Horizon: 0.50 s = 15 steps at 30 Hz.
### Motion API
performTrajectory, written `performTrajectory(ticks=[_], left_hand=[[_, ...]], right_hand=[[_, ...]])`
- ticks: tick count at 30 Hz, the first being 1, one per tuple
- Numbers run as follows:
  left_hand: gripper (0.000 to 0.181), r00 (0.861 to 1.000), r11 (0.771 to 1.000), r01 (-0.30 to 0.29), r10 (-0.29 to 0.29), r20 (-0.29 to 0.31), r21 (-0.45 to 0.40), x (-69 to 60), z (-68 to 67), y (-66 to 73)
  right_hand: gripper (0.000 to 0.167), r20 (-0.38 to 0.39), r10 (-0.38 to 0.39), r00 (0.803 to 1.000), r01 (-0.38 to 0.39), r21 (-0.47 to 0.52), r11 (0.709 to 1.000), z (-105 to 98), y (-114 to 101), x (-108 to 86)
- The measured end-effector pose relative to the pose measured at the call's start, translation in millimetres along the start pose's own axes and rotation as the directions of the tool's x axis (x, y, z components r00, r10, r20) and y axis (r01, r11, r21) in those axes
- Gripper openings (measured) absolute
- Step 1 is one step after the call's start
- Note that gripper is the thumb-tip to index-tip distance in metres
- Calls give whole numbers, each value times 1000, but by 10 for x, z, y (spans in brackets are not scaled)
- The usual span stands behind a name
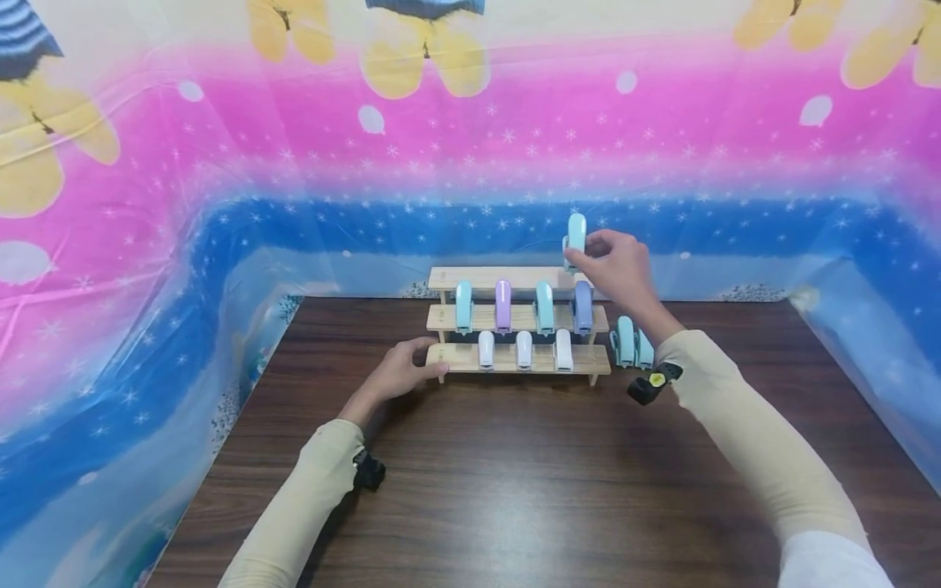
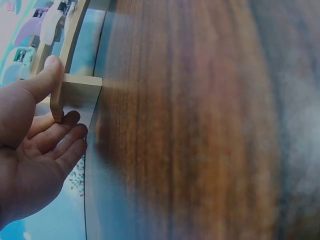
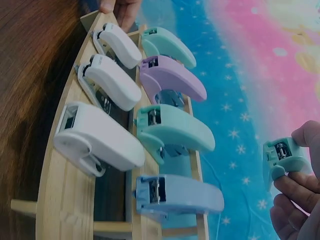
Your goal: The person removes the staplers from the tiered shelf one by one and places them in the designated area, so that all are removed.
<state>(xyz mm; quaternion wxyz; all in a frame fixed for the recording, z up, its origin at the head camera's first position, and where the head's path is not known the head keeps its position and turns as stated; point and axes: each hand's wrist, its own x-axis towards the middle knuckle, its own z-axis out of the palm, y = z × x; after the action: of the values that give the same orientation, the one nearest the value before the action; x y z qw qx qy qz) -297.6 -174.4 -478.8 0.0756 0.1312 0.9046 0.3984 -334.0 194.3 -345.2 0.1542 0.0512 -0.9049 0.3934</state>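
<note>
My right hand (image 1: 617,263) pinches a mint-green stapler (image 1: 577,233) above the right end of the top tier of a three-tier wooden rack (image 1: 485,278). In the right wrist view, thumb and fingers hold that stapler by its sides. At the rack's left, my left hand (image 1: 403,367) grips the end of the lowest tier, thumb on top and fingers underneath. Three white staplers (image 1: 524,349) stand on the lowest tier. The middle tier bears two mint-green staplers (image 1: 544,307), a purple stapler (image 1: 503,306) and a blue-violet stapler (image 1: 582,308).
Two more mint-green staplers (image 1: 625,341) stand side by side on the dark wooden table (image 1: 470,482), just right of the rack. A patterned pink and blue cloth (image 1: 515,147) hangs behind the table and along its sides.
</note>
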Motion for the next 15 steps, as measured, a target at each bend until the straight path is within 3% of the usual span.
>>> performTrajectory(ticks=[15], left_hand=[[65, 1000, 1000, 21, -22, 6, 4, -9, -7, 32]], right_hand=[[58, -32, 42, 999, -41, 18, 999, -170, 251, -185]])
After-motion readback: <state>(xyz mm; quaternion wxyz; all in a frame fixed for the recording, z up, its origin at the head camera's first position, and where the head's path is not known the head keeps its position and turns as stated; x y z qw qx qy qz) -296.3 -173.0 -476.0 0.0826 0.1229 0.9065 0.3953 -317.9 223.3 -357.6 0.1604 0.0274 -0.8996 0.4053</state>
